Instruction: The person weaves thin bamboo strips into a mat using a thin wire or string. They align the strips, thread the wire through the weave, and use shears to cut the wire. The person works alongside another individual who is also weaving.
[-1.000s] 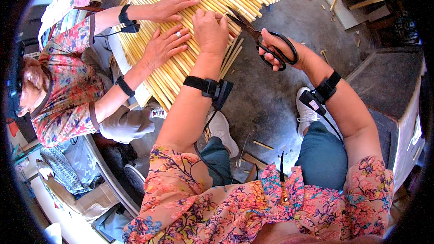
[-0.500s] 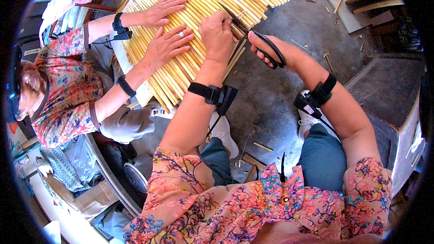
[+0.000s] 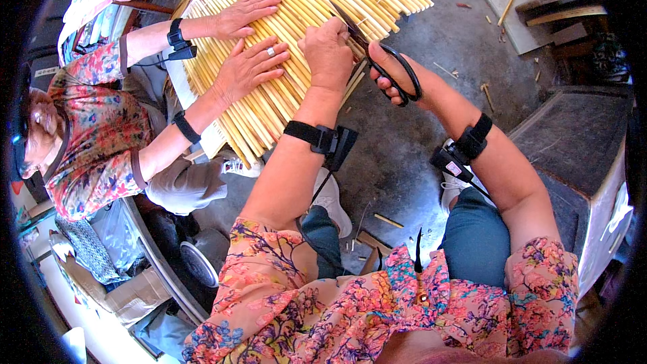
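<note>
"Fingertips of the left hand (image 3: 329, 54) are tucked out of my sight. What else is lost at your end?"

"The far part of the yellow stalks (image 3: 303, 7) is cut off by the top edge. I can follow one blade of the scissors (image 3: 356, 31) to its tip; the other is hard to make out near the left wrist."

"And the fingers?"

"On the right hand (image 3: 385, 82) they're wrapped closed around the black handles. On the left they curl inward against the stalks — how tightly, or whether they have hold of anything, I can't tell from here."

"Where does the clear blade point?"

"Up and leftward, just beside the left hand, by the right side of the stalks."

"How do those look on your feed?"

"Long, slim and glossy, laid close together in one broad layer at the top middle of my view, their right-hand ends uneven. The co-worker's ringed hand (image 3: 253, 67) lies flat on them, the co-worker's other hand (image 3: 246, 15) just beyond it. A white surface (image 3: 214, 136) shows along their left side — dark floor (image 3: 397, 138) on the right."
</note>
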Demonstrator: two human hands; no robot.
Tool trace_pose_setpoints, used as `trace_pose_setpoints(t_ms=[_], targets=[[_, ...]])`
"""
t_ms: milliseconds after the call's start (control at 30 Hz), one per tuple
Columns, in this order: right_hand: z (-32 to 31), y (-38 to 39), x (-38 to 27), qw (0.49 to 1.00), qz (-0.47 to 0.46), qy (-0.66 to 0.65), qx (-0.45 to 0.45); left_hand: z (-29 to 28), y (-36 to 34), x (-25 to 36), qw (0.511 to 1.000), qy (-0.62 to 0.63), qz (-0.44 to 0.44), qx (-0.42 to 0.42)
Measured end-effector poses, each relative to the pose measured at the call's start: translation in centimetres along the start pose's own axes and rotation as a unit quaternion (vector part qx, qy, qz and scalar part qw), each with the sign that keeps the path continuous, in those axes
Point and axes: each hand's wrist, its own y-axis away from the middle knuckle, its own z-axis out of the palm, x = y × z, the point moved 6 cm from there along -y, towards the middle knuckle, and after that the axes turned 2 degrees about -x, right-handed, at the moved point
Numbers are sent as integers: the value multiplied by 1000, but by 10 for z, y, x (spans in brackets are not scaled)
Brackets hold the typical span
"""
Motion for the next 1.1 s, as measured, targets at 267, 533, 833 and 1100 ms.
trace_pose_setpoints(t_ms=[267,533,833,1100], targets=[[-7,19,-7,996,29,75,39,-3,-2,11,999,-35,7,41],[-41,55,-66,968,-240,0,65,4,-3,12,995,-78,19,53],[-96,321,-102,858,-232,214,405,-74,-20,-24,928,325,-80,-162],[-302,616,34,510,97,495,697,-187,40,107,883,393,-34,-256]])
